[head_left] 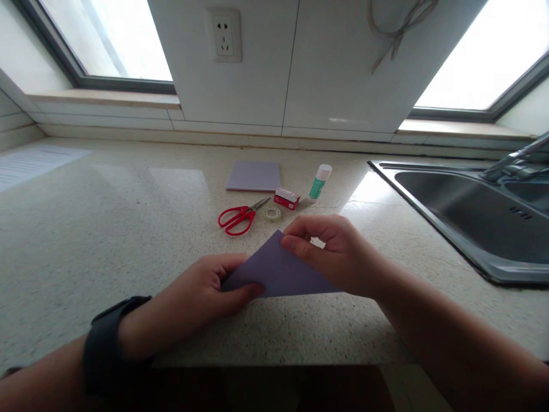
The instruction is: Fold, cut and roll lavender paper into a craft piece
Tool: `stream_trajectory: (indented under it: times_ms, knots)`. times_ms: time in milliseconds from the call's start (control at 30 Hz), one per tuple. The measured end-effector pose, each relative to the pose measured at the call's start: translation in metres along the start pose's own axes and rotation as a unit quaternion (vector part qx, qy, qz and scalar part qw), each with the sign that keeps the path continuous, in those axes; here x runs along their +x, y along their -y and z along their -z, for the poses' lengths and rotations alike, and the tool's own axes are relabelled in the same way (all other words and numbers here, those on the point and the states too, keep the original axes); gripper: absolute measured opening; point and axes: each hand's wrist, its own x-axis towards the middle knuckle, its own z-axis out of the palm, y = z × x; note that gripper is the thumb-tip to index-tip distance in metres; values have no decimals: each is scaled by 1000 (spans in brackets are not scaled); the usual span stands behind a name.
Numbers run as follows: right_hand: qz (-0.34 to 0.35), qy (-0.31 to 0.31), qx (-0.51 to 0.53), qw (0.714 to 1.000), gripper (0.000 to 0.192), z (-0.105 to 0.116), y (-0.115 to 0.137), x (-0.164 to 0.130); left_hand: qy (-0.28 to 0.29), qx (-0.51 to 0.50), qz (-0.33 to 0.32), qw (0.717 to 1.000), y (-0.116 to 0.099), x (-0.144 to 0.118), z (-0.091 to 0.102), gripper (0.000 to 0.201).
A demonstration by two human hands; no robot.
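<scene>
- Two hands on one purple paper sheet (281, 272), folded to a triangle, lying flat on the speckled countertop (107, 229) near its front edge.
- No legible writing anywhere: print on the small red-and-white box (286, 198) and on the green-and-white glue stick (319, 182) too small to read; faint lines on a white printed sheet (30, 163) at far left, unreadable.
- Left hand (201, 300): fingers curled closed, thumb pressed onto the paper's lower left corner, pinning it to the counter. Dark watch band (105, 343) on that wrist.
- Right hand (334, 252): thumb and forefinger pinched shut on the upper point of the triangle; remaining fingers bent over the right side.
- Beyond the hands, well apart from the paper: red-handled scissors (238, 218), clear tape roll (272, 213), stack of purple sheets (254, 175).
- Steel sink (472, 217) at right, wall socket (223, 34) above.
</scene>
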Motion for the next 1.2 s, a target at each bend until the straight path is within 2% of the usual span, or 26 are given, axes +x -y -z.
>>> stream_trajectory:
  times_ms: [433, 1200]
  knots:
    - [13, -13, -9, 1000, 19, -1, 1, 2, -9, 10, -10, 1000, -1, 1, -1, 36]
    - [12, -10, 3, 1000, 23, 0, -1, 0, -2, -13, -16, 1000, -2, -1, -1, 34]
